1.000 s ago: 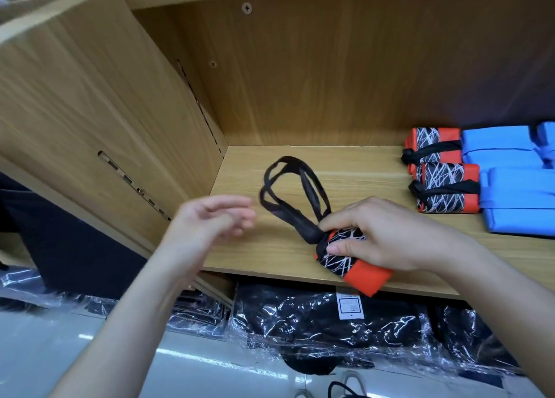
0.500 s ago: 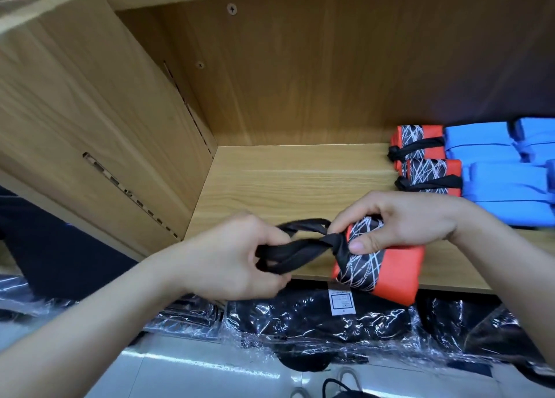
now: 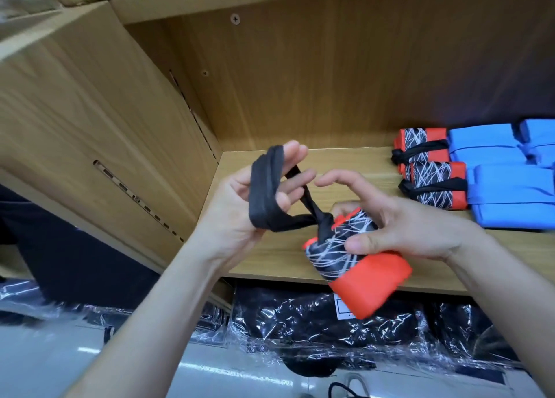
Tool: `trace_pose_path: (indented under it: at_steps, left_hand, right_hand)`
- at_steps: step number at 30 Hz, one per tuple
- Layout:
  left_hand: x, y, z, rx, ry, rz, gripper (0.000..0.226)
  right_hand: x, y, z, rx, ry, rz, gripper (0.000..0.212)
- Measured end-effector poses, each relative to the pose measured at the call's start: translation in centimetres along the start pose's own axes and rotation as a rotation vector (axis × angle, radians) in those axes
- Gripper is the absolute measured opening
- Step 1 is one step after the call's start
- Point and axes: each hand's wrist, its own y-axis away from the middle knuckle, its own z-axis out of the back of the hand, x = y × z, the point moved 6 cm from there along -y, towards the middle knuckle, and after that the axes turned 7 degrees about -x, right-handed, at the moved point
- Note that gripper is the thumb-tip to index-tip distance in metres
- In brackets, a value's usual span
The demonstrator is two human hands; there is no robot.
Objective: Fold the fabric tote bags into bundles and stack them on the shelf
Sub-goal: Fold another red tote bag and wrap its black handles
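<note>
My right hand (image 3: 399, 223) grips a folded orange tote bundle (image 3: 357, 265) with a black-and-white line pattern, held above the front edge of the wooden shelf (image 3: 270, 253). Its black handle straps (image 3: 267, 193) run left from a knot and loop around the spread fingers of my left hand (image 3: 255, 205), which stretches them open. Two finished orange patterned bundles (image 3: 432, 169), tied with black straps, lie at the right back of the shelf. Folded blue bundles (image 3: 507, 181) lie beside them, further right.
A wooden side panel (image 3: 99, 133) closes the shelf on the left, with a back wall behind. Under the shelf, black goods wrapped in clear plastic (image 3: 315, 325) lie on a pale floor. A black cord (image 3: 342, 390) shows at the bottom edge.
My left hand went from gripping the bunched straps to spreading its fingers inside the loop, raised higher. The bundle in my right hand has tilted and lifted slightly.
</note>
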Motion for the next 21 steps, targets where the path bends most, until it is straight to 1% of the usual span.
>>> trace_pose_path:
  at_steps: [2,4,6,7,9,11,13,15,17,19,20,21]
  left_hand:
    - [1.4,0.1,0.3,0.067,-0.104,0.068,0.090]
    - [2.4,0.4,0.3,0.139,-0.149,0.166,0.101]
    - [2.9,0.5,0.2,0.159,-0.165,0.228,0.106]
    - [2.9,0.4,0.2,0.148,-0.156,0.237,0.108]
    - [3.0,0.2,0.4,0.104,-0.099,0.229,0.106]
    - [3.0,-0.1,0.6,0.013,0.043,0.217,0.100]
    - [3.3,-0.1,0.5,-0.090,0.216,0.234,0.097]
    - [4.1,0.1,0.1,-0.163,0.320,0.259,0.092]
    - [4.8,0.4,-0.2,-0.211,0.315,0.276,0.086]
    - [5.0,1.0,-0.1,-0.218,0.273,0.291,0.078]
    - [4.9,1.2,0.0,-0.200,0.239,0.296,0.067]
    - [4.7,1.5,0.6,-0.200,0.191,0.307,0.050]
  right_hand:
    - [1.3,0.0,-0.1,-0.062,0.363,0.085,0.072]
    - [1.8,-0.4,-0.8,-0.051,0.685,0.087,0.080]
    - [1.8,-1.2,-1.4,-0.060,0.907,0.059,0.079]
    - [1.7,-1.5,-1.5,-0.071,0.955,0.047,0.076]
    - [1.4,-1.7,-1.3,-0.119,0.960,0.036,0.071]
    - [1.3,-1.5,-0.6,-0.228,0.901,0.080,0.066]
    - [1.0,-1.1,0.0,-0.362,0.775,0.126,0.063]
    - [0.7,-0.8,0.5,-0.497,0.618,0.174,0.060]
    - [0.4,-0.6,0.5,-0.599,0.493,0.211,0.057]
    - [-0.1,-0.6,0.4,-0.649,0.380,0.201,0.054]
    - [-0.5,-0.6,0.4,-0.652,0.320,0.182,0.055]
    - [-0.9,-0.5,0.4,-0.645,0.273,0.161,0.055]
